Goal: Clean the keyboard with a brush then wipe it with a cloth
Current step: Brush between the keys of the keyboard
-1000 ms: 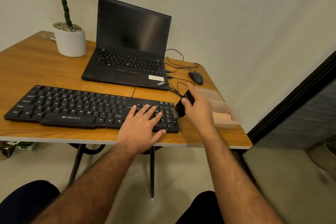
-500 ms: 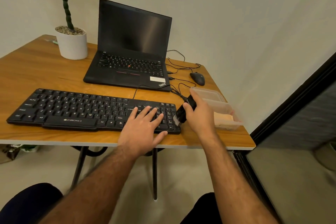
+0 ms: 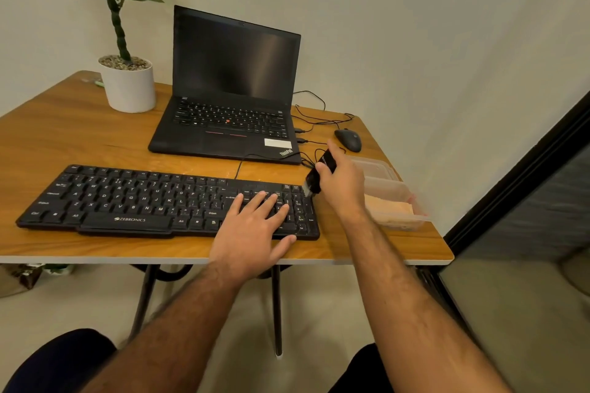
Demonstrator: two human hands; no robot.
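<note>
Brushing stage, at the right end of the keyboard (image 3: 166,201), which lies across the lower middle of the frame on the desk (image 3: 64,137). Left hand (image 3: 252,233) flat on the right-hand keys, fingers straight and spread, pinning the board down. Right hand (image 3: 341,188) curled round the black brush (image 3: 319,175), tilted with pale bristles down and touching or just above the numeric pad's far right corner; exact contact hard to tell.

To do this step well, probably best to:
- Keep the left palm firm so the board cannot slide toward the desk edge.
- Sweep in short strokes along the gaps between key rows, flicking dust off the right edge and away from the laptop (image 3: 230,112) in the upper middle.
- Hold the bristles at a slant, light pressure, so keys are not pressed hard or popped.
- Shift the steadying hand leftward to uncover the keys beneath it.
- Mind the cables (image 3: 306,156) just behind the brush.

Clear container (image 3: 386,185) at right of frame holding something pale orange, possibly the cloth; wiping not yet begun.
</note>
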